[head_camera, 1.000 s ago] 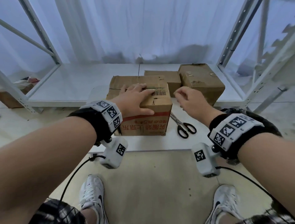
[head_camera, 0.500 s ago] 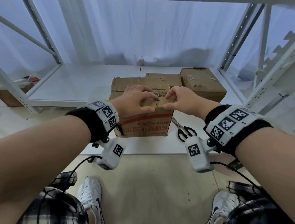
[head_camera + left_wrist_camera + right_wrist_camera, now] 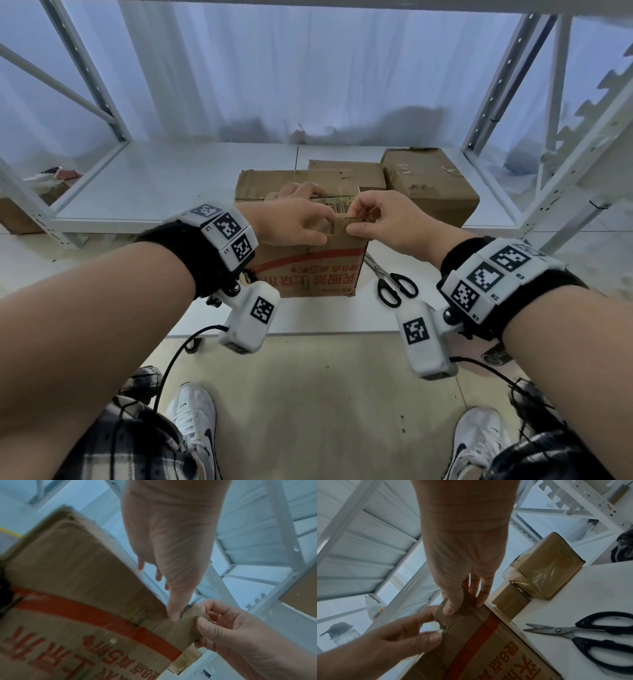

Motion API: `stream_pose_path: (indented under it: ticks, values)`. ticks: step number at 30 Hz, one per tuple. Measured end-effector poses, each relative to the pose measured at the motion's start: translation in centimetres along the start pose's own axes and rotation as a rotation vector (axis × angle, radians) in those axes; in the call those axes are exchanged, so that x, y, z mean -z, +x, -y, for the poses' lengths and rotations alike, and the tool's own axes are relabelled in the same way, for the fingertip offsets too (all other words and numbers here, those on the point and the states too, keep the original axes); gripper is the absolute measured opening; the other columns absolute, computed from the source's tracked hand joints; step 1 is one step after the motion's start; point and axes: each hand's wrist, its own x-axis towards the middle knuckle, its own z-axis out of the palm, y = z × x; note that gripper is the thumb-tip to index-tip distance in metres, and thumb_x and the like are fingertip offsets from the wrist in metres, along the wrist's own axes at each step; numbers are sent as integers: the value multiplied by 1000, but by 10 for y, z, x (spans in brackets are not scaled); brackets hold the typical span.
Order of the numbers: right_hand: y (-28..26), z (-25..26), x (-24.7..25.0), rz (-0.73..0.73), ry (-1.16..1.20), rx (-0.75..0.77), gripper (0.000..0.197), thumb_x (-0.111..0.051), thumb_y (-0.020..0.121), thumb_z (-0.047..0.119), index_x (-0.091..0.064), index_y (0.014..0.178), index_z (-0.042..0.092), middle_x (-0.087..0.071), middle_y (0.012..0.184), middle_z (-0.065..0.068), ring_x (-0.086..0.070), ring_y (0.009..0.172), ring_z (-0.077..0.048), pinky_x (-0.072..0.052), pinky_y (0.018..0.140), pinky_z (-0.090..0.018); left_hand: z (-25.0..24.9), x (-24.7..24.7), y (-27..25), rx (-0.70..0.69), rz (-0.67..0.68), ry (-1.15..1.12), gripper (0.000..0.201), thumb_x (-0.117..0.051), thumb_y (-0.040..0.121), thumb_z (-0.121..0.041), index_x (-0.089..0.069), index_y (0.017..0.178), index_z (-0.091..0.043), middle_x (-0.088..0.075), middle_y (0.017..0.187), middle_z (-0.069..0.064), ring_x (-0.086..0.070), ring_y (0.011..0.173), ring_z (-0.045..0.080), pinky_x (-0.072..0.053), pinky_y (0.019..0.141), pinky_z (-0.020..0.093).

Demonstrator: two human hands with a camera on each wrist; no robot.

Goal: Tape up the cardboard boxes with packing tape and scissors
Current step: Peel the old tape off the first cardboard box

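A brown cardboard box (image 3: 308, 270) with a red band and red print stands on the white table (image 3: 308, 315). My left hand (image 3: 301, 224) grips its top front edge, fingers over the top and thumb on the front face (image 3: 173, 614). Just to the right, my right hand (image 3: 366, 219) pinches a torn brown piece of that same edge (image 3: 465, 601) between thumb and fingers. Whether that piece is cardboard or tape, I cannot tell. Black-handled scissors (image 3: 394, 284) lie shut on the table right of the box (image 3: 590, 632). No tape roll shows in any view.
Two more brown boxes (image 3: 428, 185) (image 3: 346, 171) sit behind the first, the right one wrapped in clear tape (image 3: 544, 569). A white metal rack (image 3: 496, 102) frames the low shelf behind the table. My shoes (image 3: 195, 421) stand on the beige floor below the table edge.
My right hand came in from the right of the box and took hold of its top front edge. The left hand stayed on the box. The head view drew closer.
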Motion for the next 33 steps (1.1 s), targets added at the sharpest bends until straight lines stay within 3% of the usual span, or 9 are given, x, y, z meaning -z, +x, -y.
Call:
stream_pose_path:
  ticks: [2,4,7,11,16,20,22,27,33]
  values:
    - [-3,1,-1,0,11,-13,15,-69,87,13,-59,78,19,-55,77,3,-49,69,-6,-45,66,-12,-4,4,3,-1,16,45,30,-50,94,-44,-51,123,-40,-18,148,-4,-16,135,24,-18,110,51]
    - [-4,2,-3,-12,12,-53,11,-67,89,19,-61,81,13,-55,76,2,-49,68,-9,-45,66,-19,-5,7,5,-4,31,65,29,-50,94,-44,-50,122,-38,-20,145,-3,-20,132,24,-22,108,51]
    - [-3,2,-8,-57,-46,-134,33,-64,91,33,-63,86,0,-54,74,-2,-46,66,-12,-39,61,-24,-3,9,7,-6,32,8,28,-54,92,-42,-49,119,-37,-24,139,-3,-25,129,21,-27,107,50]
    - [1,7,-10,-108,40,-280,32,-69,85,38,-57,72,12,-59,71,4,-53,67,-9,-40,58,-20,2,9,6,-15,4,-132,47,-61,89,-39,-40,131,-35,-29,133,-1,-30,118,14,-30,103,36]
    - [8,17,-16,-140,3,-362,30,-72,81,39,-52,78,16,-63,88,-1,-58,79,-14,-49,67,-27,7,5,5,24,-31,-222,56,-65,87,-34,-36,135,-28,-31,129,-2,-36,123,15,-32,100,29]
    - [16,24,-19,-155,-37,-445,56,-74,76,38,-49,115,8,-56,102,-5,-54,80,-16,-46,59,-29,7,2,4,28,-36,-230,54,-65,87,-32,-37,133,-28,-32,132,-1,-36,124,15,-30,99,27]
    - [19,28,-20,-150,3,-472,61,-76,75,32,-46,121,6,-55,102,-6,-57,80,-18,-49,61,-31,7,1,4,29,-36,-222,55,-65,87,-33,-36,134,-28,-32,134,1,-35,124,15,-30,100,28]
    - [19,30,-19,-138,67,-488,28,-76,80,25,-50,83,15,-59,87,-4,-59,71,-17,-51,53,-25,8,1,3,30,-53,-227,51,-64,88,-33,-39,132,-27,-33,133,0,-37,121,15,-31,95,27]
    - [16,30,-16,-157,120,-476,22,-75,82,17,-55,75,11,-63,82,-7,-66,74,-20,-60,65,-32,10,-1,2,-6,-91,-223,28,-65,88,-33,-58,115,-29,-40,124,2,-41,110,16,-31,89,25]
